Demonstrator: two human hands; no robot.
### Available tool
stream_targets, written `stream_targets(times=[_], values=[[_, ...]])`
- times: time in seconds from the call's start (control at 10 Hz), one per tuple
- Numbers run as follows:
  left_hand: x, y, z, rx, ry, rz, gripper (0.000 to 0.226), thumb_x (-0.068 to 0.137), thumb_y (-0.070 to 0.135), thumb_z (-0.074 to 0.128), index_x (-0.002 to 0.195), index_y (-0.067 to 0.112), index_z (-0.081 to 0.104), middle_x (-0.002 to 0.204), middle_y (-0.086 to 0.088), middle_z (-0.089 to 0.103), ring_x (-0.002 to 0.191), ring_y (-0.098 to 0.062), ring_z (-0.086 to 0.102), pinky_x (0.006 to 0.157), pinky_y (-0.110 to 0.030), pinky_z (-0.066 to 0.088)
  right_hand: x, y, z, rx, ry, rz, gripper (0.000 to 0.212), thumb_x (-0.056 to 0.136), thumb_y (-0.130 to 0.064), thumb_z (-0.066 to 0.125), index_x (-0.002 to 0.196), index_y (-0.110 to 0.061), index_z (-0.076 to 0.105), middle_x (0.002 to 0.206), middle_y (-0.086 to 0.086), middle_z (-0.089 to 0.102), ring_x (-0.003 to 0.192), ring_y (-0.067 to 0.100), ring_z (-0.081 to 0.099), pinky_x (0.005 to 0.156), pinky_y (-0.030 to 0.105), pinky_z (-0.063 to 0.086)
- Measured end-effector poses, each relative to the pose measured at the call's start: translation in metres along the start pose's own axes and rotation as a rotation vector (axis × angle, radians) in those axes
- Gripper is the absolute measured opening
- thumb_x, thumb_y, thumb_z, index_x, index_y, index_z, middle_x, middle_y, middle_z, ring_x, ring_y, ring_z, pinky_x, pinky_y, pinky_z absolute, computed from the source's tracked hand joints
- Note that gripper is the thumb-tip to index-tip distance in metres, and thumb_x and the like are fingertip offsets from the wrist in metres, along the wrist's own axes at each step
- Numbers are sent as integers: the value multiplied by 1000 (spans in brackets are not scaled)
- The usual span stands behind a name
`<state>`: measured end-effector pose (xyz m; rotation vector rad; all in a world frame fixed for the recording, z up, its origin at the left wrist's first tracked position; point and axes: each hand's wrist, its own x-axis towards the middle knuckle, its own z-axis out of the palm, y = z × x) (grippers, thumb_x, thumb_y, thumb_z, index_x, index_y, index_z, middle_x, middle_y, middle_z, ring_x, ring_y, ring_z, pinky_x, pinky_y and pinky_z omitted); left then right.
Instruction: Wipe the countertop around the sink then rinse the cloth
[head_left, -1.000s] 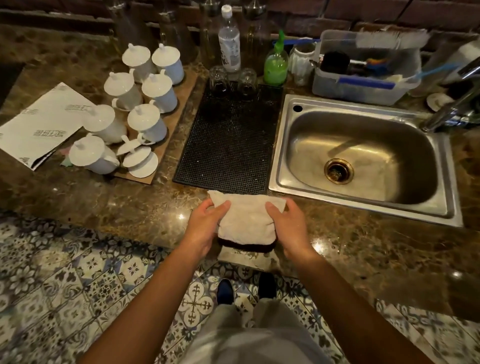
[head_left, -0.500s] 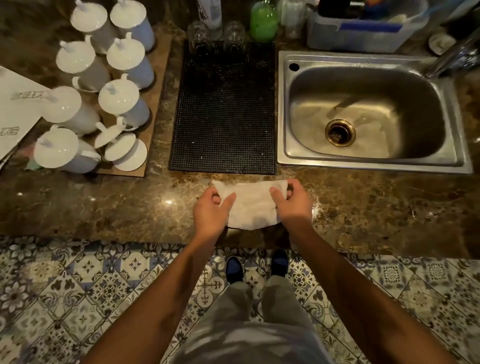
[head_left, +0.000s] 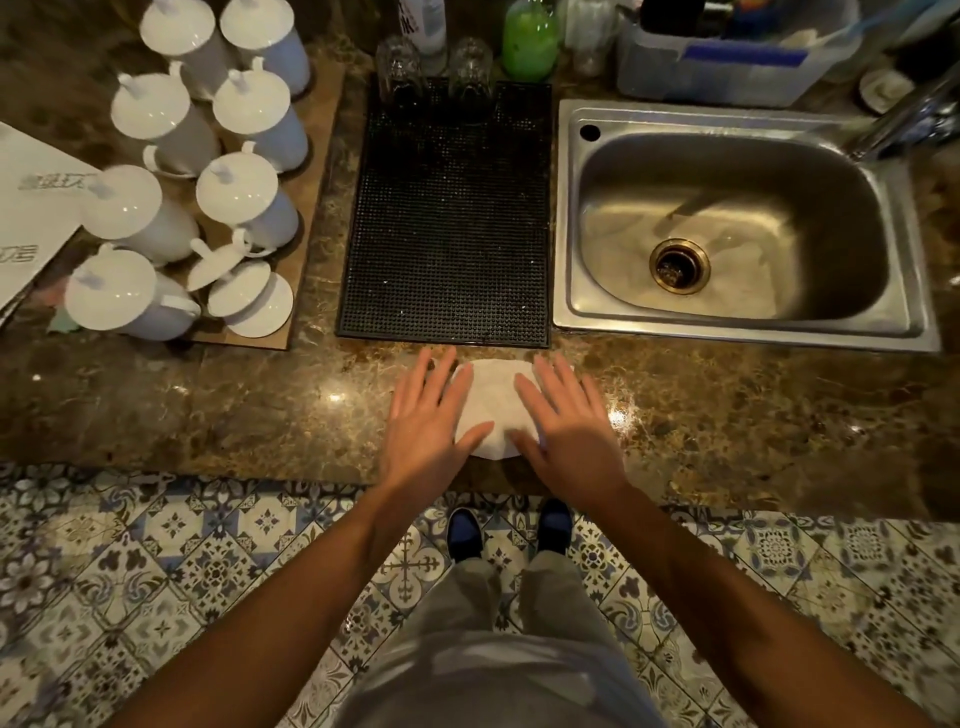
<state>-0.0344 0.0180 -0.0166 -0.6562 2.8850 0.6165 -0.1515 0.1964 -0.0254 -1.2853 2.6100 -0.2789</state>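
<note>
A folded white cloth (head_left: 493, 410) lies flat on the brown marble countertop (head_left: 208, 405), near its front edge, just in front of the black mat. My left hand (head_left: 431, 415) rests flat on the cloth's left side, fingers spread. My right hand (head_left: 566, 421) lies flat on its right side, fingers spread too. Neither hand grips the cloth. The steel sink (head_left: 566, 218) sits to the right and farther back, with a brass drain (head_left: 679, 265). Part of the tap (head_left: 904, 119) shows at the far right.
A black rubber mat (head_left: 447, 218) carries two upturned glasses (head_left: 400, 67). Several white lidded mugs (head_left: 244, 197) stand on cardboard at left, beside a white sheet (head_left: 31, 208). A green bottle (head_left: 529, 41) and a plastic tub (head_left: 727, 67) stand behind the sink.
Both hands held the cloth up by its edges over the counter's front edge. Now the cloth lies on the counter and both hands press flat on it with fingers spread.
</note>
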Motion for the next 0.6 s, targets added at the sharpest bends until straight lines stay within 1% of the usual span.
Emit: stream_targets(times=[0.1, 0.2, 0.3, 0.4, 0.5, 0.6], values=[[-5, -5, 11, 105, -92, 100, 76, 102, 65, 34, 164, 25, 19, 174, 1, 2, 161, -25, -10, 131, -53, 7, -5, 3, 8, -65, -87, 1, 68, 103, -63, 37, 157, -22, 40, 166, 9, 33, 157, 31, 23, 122, 59, 24], [-11, -14, 19, 116, -111, 88, 75, 103, 68, 24, 164, 25, 20, 174, 1, 6, 162, -25, -5, 131, -51, 5, -10, 12, 11, -64, -88, 0, 70, 103, -64, 35, 159, -22, 36, 167, 9, 32, 157, 31, 23, 124, 59, 22], [-13, -17, 20, 139, -73, 81, 74, 103, 69, 23, 163, 26, 26, 173, -2, 15, 162, -28, 6, 130, -54, 12, -11, 20, 12, -63, -116, -32, 68, 104, -62, 36, 161, -24, 31, 169, 8, 27, 158, 29, 18, 123, 61, 21], [-12, -14, 19, 156, -80, 67, 73, 103, 69, 27, 161, 25, 32, 172, -4, 21, 161, -30, 12, 128, -56, 18, -5, 21, 5, -40, -224, -22, 68, 105, -63, 29, 163, -30, 18, 173, 4, 13, 160, 26, 5, 126, 60, 12], [-11, -6, 9, 96, -34, 48, 69, 100, 67, 38, 148, 20, 52, 163, -11, 40, 154, -35, 30, 122, -60, 30, -2, 17, -16, 50, -246, 4, 64, 103, -59, 34, 159, -27, 31, 170, 7, 23, 158, 29, 14, 126, 54, 14], [1, 8, -12, -5, 160, 96, 48, 98, 56, 51, 115, 14, 67, 130, -13, 62, 125, -33, 56, 100, -55, 49, 4, 20, -53, 146, -48, 24, 39, 100, -46, 52, 127, -21, 65, 141, 4, 55, 136, 26, 45, 113, 42, 34]])
